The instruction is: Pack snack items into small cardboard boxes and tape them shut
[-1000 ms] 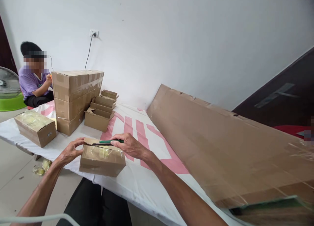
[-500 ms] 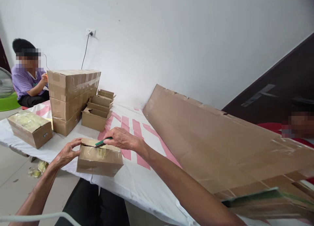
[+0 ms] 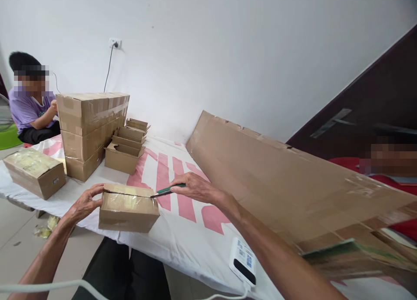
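Partly hidden: green knife (image 3: 165, 189), clenched by right hand (image 3: 193, 187), blade pointing left; taped carton (image 3: 127, 214), left hand (image 3: 82, 203) grasping one end, long axis roughly along near edge of counter (image 3: 189, 243)

Green cutter (image 3: 167, 190) at slit cardboard box (image 3: 128, 214)

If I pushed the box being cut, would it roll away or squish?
The box probably won't roll: its sides are flat. It'd likely feel fairly stiff, being cardboard. Its top might give a little along the slit.
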`<state>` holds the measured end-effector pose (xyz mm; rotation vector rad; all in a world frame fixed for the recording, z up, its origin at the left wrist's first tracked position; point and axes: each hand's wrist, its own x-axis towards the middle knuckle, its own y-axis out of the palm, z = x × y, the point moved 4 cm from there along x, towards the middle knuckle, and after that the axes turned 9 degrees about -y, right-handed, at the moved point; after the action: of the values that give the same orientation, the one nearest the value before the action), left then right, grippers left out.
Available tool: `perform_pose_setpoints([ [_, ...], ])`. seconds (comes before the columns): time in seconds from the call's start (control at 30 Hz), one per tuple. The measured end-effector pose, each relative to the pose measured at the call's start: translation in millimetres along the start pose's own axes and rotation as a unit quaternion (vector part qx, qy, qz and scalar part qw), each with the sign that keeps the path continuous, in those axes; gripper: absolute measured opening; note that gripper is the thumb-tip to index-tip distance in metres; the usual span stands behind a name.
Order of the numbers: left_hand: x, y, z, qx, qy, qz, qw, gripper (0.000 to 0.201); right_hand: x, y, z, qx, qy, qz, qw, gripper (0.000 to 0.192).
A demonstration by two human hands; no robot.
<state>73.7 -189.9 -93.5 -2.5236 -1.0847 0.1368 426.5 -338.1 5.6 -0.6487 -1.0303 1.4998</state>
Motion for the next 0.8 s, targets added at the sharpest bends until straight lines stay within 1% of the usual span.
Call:
perform_pose_setpoints([
  [0.03,0.9,-0.5,1.9,0.002,-0.005,-0.002,1.000,0.049,-9.2,2.1,-9.2,0.018,0.014,-0.016,1.000,0.034],
  [0.07,1.9,-1.1,4.3,0.004,-0.011,-0.005,1.000,0.050,-18.8,7.0,-19.7,0.037,0.030,-0.056,0.997,0.037],
  [0.1,3.0,-1.7,6.9,0.004,-0.018,-0.008,1.000,0.050,-29.0,15.9,-31.2,0.050,0.044,-0.108,0.992,0.042],
  [0.13,3.9,-2.3,9.4,0.003,-0.024,-0.012,1.000,0.050,-39.6,29.8,-43.1,0.061,0.056,-0.160,0.984,0.046],
  [0.17,4.7,-2.8,11.2,0.000,-0.029,-0.015,0.999,0.050,-50.2,49.1,-55.2,0.070,0.071,-0.195,0.976,0.048],
  [0.2,5.1,-2.9,12.2,-0.004,-0.033,-0.014,0.999,0.049,-60.2,72.4,-66.9,0.074,0.088,-0.218,0.969,0.049],
  [0.3,4.3,-1.6,8.7,-0.017,-0.037,0.005,0.999,0.047,-84.8,142.9,-93.5,0.072,0.131,-0.265,0.953,0.050],
  [0.33,3.6,-0.8,6.1,-0.023,-0.037,0.014,0.999,0.048,-90.1,160.6,-98.8,0.078,0.141,-0.277,0.947,0.050],
  [0.37,3.1,-0.2,3.4,-0.034,-0.038,0.021,0.998,0.051,-93.8,172.6,-102.0,0.089,0.149,-0.290,0.941,0.052],
  [0.4,2.8,0.1,1.1,-0.048,-0.040,0.026,0.998,0.057,-95.9,178.1,-103.2,0.100,0.158,-0.308,0.933,0.054],
  [0.43,2.9,0.2,-0.5,-0.061,-0.043,0.028,0.997,0.065,-96.4,177.2,-102.3,0.112,0.166,-0.328,0.923,0.056],
  [0.47,3.3,0.0,-1.4,-0.070,-0.047,0.028,0.996,0.072,-95.2,170.5,-99.0,0.125,0.175,-0.348,0.912,0.059],
  [0.53,5.0,-0.8,-1.5,-0.072,-0.055,0.025,0.996,0.083,-87.4,144.5,-85.1,0.153,0.183,-0.371,0.898,0.063],
  [0.57,5.9,-1.3,-1.0,-0.065,-0.058,0.024,0.996,0.085,-80.2,128.6,-74.8,0.172,0.175,-0.362,0.899,0.063],
  [0.63,7.1,-2.0,-0.6,-0.053,-0.060,0.024,0.997,0.087,-62.2,97.2,-49.8,0.192,0.120,-0.316,0.921,0.056],
  [0.67,7.2,-2.4,-0.8,-0.050,-0.059,0.023,0.997,0.087,-54.2,83.0,-38.0,0.174,0.084,-0.308,0.932,0.050],
  [0.7,7.0,-2.7,-1.3,-0.048,-0.059,0.022,0.997,0.087,-48.2,71.9,-29.4,0.149,0.058,-0.316,0.935,0.046],
  [0.73,6.3,-3.0,-1.9,-0.045,-0.058,0.020,0.997,0.086,-43.6,66.3,-24.5,0.124,0.040,-0.322,0.938,0.043],
  [0.77,5.5,-3.2,-2.5,-0.040,-0.058,0.018,0.997,0.086,-41.0,66.5,-24.1,0.098,0.033,-0.329,0.939,0.042],
  [0.8,4.6,-3.4,-2.8,-0.032,-0.058,0.016,0.998,0.085,-40.6,72.9,-27.9,0.074,0.037,-0.333,0.939,0.041],
])
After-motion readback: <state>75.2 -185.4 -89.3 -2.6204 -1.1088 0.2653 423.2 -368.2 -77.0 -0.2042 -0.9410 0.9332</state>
